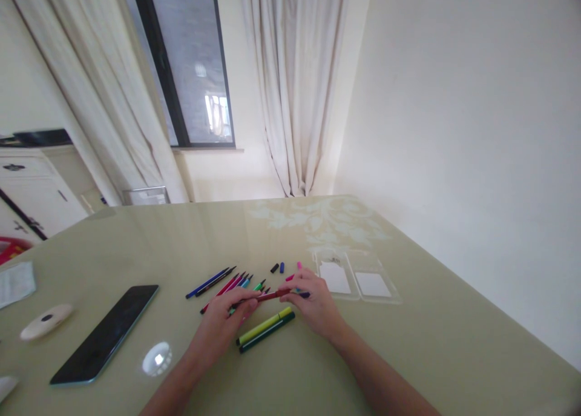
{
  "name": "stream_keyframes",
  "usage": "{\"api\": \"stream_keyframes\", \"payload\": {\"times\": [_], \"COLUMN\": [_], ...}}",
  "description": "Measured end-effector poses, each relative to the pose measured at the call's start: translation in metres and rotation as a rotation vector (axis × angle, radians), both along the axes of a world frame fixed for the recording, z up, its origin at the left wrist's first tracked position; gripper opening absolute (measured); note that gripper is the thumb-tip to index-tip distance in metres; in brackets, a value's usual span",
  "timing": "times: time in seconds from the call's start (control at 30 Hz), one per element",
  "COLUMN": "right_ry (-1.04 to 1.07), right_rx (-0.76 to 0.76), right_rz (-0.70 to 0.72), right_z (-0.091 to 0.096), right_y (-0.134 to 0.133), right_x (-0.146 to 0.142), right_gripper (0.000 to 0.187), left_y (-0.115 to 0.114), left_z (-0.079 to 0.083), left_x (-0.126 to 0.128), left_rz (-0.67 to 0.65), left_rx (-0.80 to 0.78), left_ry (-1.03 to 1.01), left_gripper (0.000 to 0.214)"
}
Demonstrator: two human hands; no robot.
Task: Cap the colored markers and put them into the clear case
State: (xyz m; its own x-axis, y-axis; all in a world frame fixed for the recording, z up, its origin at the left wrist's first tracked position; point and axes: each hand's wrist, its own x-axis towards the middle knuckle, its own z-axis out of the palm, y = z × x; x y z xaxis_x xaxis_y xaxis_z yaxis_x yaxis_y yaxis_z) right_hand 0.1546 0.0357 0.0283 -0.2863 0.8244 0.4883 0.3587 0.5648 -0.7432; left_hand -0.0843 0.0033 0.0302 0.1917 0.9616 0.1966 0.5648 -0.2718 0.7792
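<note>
A dark red felt-tip marker point(269, 296) is held level between both hands over the table. My left hand point(227, 313) pinches its left end, and the fingers of my right hand point(314, 298) close on its right end. A dark purple cap point(303, 294) shows at my right fingers; whether they hold it I cannot tell. Behind my left hand lie several uncapped markers, among them a blue marker point(204, 286) and pink ones, partly hidden by the hand. A capped yellow-green marker point(265, 325) and a dark green marker point(267, 332) lie side by side in front.
Loose caps, a black cap point(275, 268) and a blue cap point(282, 267), lie beyond the hands. An open clear plastic case point(356, 299) with white cards lies at right. A phone point(106, 334) and a whitish oval object point(46, 322) lie at left. A wall borders the table's right side.
</note>
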Motion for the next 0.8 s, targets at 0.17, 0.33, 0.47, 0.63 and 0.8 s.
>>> {"api": "stream_keyframes", "payload": {"times": [0.17,0.33,0.47,0.63,0.8], "right_ry": [-0.062,-0.159,-0.365,-0.744,-0.894], "right_rx": [-0.043,0.001,0.05,0.095,0.155], "right_rz": [0.029,0.012,-0.146,-0.182,-0.091], "right_z": [-0.001,-0.01,-0.008,0.0,0.006], "right_y": [0.0,0.005,0.022,0.056,0.07], "right_x": [0.0,-0.004,-0.013,-0.03,-0.041], "right_gripper": [0.006,0.016,0.019,0.02,0.013], "left_y": [-0.003,-0.009,-0.013,-0.005,0.019], "left_z": [-0.001,-0.003,-0.003,-0.005,-0.014], "left_x": [0.006,0.013,0.019,0.013,-0.031], "left_rz": [-0.013,-0.081,-0.13,-0.125,0.26], "left_rx": [0.012,0.1,0.179,0.215,0.267], "left_ry": [0.065,0.283,0.399,0.385,0.409], "left_gripper": [0.029,0.022,0.013,0.019,0.035]}}
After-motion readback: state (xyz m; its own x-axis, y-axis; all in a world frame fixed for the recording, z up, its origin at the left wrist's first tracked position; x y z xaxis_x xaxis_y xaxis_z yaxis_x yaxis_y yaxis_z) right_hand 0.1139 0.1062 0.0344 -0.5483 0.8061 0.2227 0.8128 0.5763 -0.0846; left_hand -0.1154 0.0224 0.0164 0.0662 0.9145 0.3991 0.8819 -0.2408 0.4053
